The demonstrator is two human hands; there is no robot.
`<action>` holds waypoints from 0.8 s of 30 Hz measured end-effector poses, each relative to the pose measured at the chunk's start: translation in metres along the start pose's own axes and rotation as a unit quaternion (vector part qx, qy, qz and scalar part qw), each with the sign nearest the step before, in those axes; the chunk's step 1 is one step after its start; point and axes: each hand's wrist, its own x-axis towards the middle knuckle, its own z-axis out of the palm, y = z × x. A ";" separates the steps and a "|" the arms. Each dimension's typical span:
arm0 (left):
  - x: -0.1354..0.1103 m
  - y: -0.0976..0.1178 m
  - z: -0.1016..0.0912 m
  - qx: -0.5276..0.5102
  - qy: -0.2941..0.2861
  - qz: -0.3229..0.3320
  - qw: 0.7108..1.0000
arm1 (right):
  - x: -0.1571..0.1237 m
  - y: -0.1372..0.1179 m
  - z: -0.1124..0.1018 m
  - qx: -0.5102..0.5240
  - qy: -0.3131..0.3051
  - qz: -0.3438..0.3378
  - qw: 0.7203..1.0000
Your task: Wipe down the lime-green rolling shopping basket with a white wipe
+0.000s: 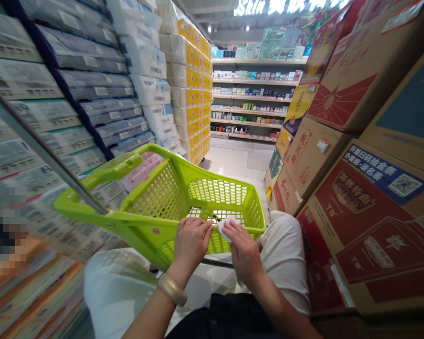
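Note:
A lime-green plastic rolling shopping basket [120, 214] with perforated sides stands in front of me, between my knees. My left hand [193, 238] is closed over its near rim, fingers curled to the inner side. On the same rim, a little to the right, my right hand [245, 247] presses a folded white tissue [226, 227] under its fingers. The tissue could also be a thin cloth; its underside is hidden. A metal pull rod [56, 162] slants up to the left from the basket's side. The basket's slotted floor shows through the opening.
Packs of paper goods [106, 89] are stacked along the left, with yellow-and-white packs [194, 94] beyond. Printed cardboard cartons [374, 212] rise close on the right. Shelves [250, 97] of small products stand across the aisle's tiled floor [233, 157].

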 end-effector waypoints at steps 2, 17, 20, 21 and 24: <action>-0.001 0.000 -0.001 0.000 -0.002 0.003 1.000 | 0.005 -0.007 0.005 0.018 -0.018 -0.026 0.999; -0.002 0.003 -0.003 -0.001 0.005 0.006 1.000 | -0.003 0.002 -0.007 0.018 0.005 0.019 1.000; -0.003 0.001 -0.004 0.003 -0.002 0.007 1.000 | 0.006 -0.008 0.002 0.036 -0.026 -0.027 0.999; -0.003 -0.001 -0.005 0.003 -0.004 0.005 1.000 | 0.004 -0.007 0.000 0.035 -0.025 -0.028 0.999; -0.003 -0.003 -0.006 0.001 -0.006 -0.001 1.000 | -0.011 0.013 -0.019 0.017 -0.003 0.014 1.000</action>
